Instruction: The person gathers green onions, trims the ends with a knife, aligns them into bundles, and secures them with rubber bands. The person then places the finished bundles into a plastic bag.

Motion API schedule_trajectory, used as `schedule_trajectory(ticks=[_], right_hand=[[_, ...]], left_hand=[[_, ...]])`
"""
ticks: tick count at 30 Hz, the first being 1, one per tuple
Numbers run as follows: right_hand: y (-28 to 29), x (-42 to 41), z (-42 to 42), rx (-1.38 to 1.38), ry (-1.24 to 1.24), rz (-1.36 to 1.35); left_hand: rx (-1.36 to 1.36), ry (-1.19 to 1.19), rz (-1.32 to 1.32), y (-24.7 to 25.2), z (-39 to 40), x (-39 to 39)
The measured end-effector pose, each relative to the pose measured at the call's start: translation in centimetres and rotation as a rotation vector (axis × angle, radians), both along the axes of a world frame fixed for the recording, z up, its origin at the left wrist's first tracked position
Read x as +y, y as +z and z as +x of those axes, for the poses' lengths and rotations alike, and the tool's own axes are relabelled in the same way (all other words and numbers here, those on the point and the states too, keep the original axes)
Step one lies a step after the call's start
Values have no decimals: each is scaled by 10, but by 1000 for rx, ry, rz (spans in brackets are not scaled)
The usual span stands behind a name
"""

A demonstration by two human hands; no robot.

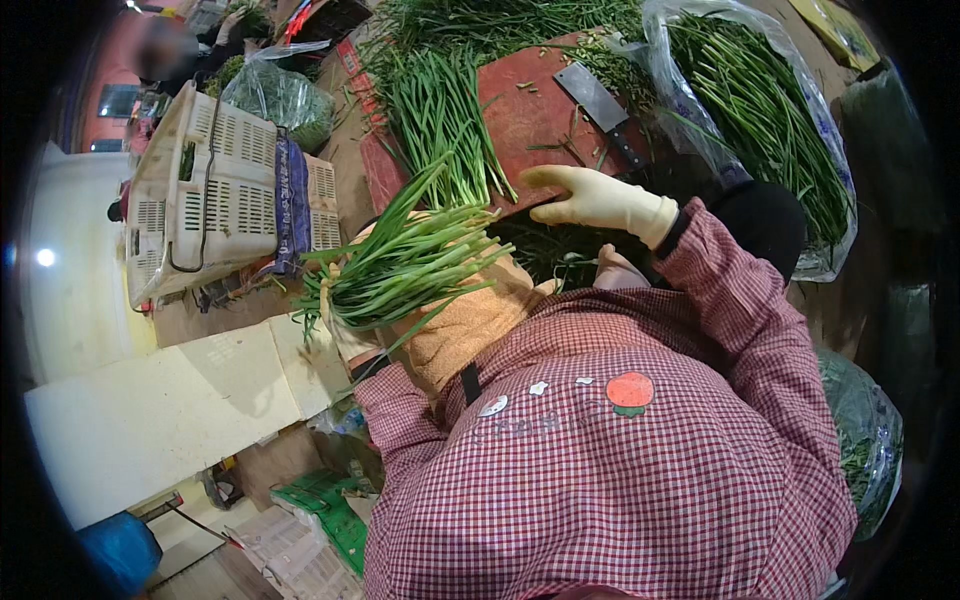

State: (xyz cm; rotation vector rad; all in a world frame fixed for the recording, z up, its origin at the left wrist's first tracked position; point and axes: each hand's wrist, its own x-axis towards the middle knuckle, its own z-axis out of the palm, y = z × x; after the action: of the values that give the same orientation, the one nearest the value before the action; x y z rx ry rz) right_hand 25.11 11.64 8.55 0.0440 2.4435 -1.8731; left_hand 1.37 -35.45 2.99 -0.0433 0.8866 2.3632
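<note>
My left hand (341, 319), in a pale glove, holds a bunch of long green stalks (420, 270), perhaps garlic chives, above an orange cloth (465, 334) on my lap; the leaves hide most of its fingers. My right hand (592, 199), in a cream glove, has thumb and fingers apart with nothing between them, near the front edge of a red chopping board (517, 120). A pile of similar stalks (442, 127) lies over the board's left part. A cleaver (592, 97) with a black handle rests on the board's right side, beyond my right hand.
Right of the board, a clear plastic bag (844, 225) holds more stalks. At the left stand a white plastic crate (232, 139) and a bag of greens (281, 97). Loose greens (510, 22) lie behind the board. Another person (169, 49) is at the upper left.
</note>
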Motion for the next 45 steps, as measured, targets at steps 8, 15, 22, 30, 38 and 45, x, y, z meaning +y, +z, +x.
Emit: schedule_trajectory(ticks=[8, 15, 22, 30, 38, 45], right_hand=[[37, -39, -38, -202, 183, -503], [34, 14, 32, -82, -286, -446], [63, -72, 1, 644, 11, 546], [13, -120, 8, 537, 173, 520], [36, -100, 22, 312, 219, 435], [15, -49, 37, -257, -353, -687]], left_hand=[[-77, 72, 6, 38, 25, 45], [-76, -48, 487, 52, 38, 62], [82, 318, 391, 64, 36, 77], [93, 324, 284, 109, 62, 87], [187, 449, 163, 80, 61, 59], [97, 301, 324, 59, 48, 51]])
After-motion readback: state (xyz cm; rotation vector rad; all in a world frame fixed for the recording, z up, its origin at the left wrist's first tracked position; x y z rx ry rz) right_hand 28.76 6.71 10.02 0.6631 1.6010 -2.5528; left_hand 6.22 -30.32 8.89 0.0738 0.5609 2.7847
